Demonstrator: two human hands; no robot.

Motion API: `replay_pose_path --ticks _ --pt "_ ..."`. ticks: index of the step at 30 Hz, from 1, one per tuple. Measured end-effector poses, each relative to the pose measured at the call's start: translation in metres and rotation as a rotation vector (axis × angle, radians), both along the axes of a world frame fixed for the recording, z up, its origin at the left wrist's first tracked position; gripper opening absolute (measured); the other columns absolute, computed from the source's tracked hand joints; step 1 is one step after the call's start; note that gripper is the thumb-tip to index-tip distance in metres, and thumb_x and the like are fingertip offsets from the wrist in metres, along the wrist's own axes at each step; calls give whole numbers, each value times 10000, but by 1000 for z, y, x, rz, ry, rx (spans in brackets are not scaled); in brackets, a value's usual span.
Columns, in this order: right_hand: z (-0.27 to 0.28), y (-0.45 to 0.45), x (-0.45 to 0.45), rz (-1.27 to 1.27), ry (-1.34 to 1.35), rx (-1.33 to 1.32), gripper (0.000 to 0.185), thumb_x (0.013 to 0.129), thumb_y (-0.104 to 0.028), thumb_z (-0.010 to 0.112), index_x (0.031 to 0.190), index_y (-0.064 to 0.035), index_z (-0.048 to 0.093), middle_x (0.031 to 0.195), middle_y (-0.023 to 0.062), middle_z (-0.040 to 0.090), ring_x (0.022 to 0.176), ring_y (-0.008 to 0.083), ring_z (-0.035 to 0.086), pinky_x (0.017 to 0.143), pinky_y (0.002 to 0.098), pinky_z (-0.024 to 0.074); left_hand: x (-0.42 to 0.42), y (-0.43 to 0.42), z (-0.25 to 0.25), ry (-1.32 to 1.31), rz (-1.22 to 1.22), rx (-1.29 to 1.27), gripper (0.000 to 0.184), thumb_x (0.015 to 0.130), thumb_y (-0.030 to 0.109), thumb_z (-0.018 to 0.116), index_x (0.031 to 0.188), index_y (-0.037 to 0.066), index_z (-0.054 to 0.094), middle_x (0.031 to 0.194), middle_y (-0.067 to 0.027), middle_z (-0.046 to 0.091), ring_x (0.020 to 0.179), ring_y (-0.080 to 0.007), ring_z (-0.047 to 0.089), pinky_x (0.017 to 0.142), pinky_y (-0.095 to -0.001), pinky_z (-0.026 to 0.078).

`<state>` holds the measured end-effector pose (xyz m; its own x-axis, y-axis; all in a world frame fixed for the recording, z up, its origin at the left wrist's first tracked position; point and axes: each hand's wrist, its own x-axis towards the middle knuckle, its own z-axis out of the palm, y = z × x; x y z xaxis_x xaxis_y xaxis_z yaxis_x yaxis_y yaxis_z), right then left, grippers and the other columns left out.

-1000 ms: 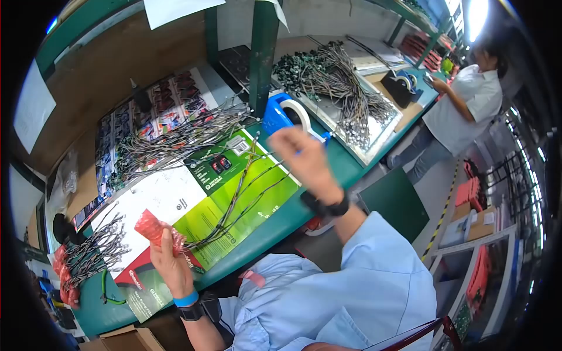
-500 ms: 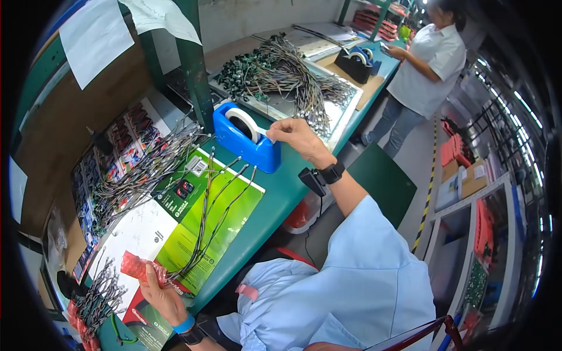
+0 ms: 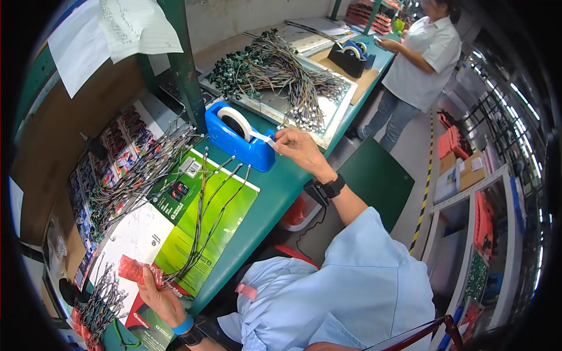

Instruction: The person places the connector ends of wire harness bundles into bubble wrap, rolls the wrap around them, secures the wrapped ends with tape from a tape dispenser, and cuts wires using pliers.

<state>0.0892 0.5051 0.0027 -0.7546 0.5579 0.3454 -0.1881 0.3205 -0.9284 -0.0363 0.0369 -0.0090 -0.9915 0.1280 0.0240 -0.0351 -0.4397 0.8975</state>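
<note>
My left hand (image 3: 159, 299) is closed around one end of a cable bundle (image 3: 196, 248), where red bubble wrap (image 3: 136, 271) covers it. The bare cables run up across a green printed sheet (image 3: 225, 213), their small connectors fanned out. My right hand (image 3: 301, 153) pinches the end of a strip of white tape (image 3: 261, 137). That strip stretches from the roll (image 3: 233, 121) in the blue tape dispenser (image 3: 255, 155) to my fingertips, at the dispenser's right end.
Loose cables (image 3: 143, 167) lie left of the dispenser, with another bunch (image 3: 104, 295) at lower left. Behind it, a tray (image 3: 332, 133) bears a big cable heap (image 3: 281, 70). A second dispenser (image 3: 351, 58) stands farther back. A person in a white shirt (image 3: 430, 58) stands at the bench's far end.
My right hand has drawn the tape end slightly outward and down, so a longer strip shows between roll and fingers. The left hand keeps its hold on the wrapped bundle. The view has shifted slightly.
</note>
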Motion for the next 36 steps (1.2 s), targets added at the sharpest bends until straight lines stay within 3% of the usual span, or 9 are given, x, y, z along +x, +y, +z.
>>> replay_pose_path --ticks 4,6,9,11,13,15,16,21,36 --pt "-18 3 11 -110 -263 293 94 901 -87 739 894 1 706 1075 90 649 899 148 626 823 286 517 4 8 8 -24 17 -12 142 1027 129 605 1103 13 640 950 -38 670 822 -103 618 753 -253 511" --pt "-17 -12 10 -175 -95 186 96 907 -93 731 904 -2 700 1061 94 659 919 150 630 798 287 523 5 11 7 -62 99 -12 119 1024 118 606 1071 13 636 901 -26 640 773 -95 585 714 -236 482" --pt "38 -48 8 -321 49 434 76 942 -80 695 969 -9 689 981 75 671 897 132 644 776 259 519 0 7 -2 -64 90 4 95 1008 101 615 945 30 609 816 0 569 703 -71 502 639 -208 390" --pt "62 -80 -6 -156 53 236 58 958 -53 670 975 0 683 926 57 668 837 118 633 764 242 507 5 6 3 -22 86 -254 96 985 107 641 921 42 610 829 5 579 714 -67 501 651 -225 400" --pt "75 -116 -26 74 75 231 76 959 -19 655 1026 10 675 879 29 659 753 96 596 709 239 494 5 12 -6 -14 72 -24 152 978 112 645 1089 18 602 862 9 590 725 -81 541 650 -243 434" --pt "77 -152 -51 295 45 362 232 938 -18 675 1169 3 664 862 24 648 749 94 595 704 243 497 11 18 9 -15 33 2 197 980 88 635 1151 18 564 885 -1 593 734 -77 528 648 -232 416" --pt "86 -170 -58 419 -95 340 458 907 -32 709 1351 -30 593 833 23 636 741 91 592 710 243 496 15 19 12 -18 20 23 186 983 81 627 1142 16 557 881 -6 588 720 -79 513 632 -235 399" --pt "73 -243 -97 855 -130 354 691 889 -74 740 1510 -113 439 758 62 600 700 133 581 698 287 494 22 21 21 -16 29 -2 168 983 76 627 1123 19 552 882 -10 591 728 -75 518 643 -236 417" --pt "56 -269 -128 976 -117 375 680 875 -108 758 1472 -107 432 738 85 625 652 170 606 626 326 485 28 15 22 -11 -85 -113 370 960 79 660 1284 31 487 988 -9 607 808 -65 582 715 -232 495"
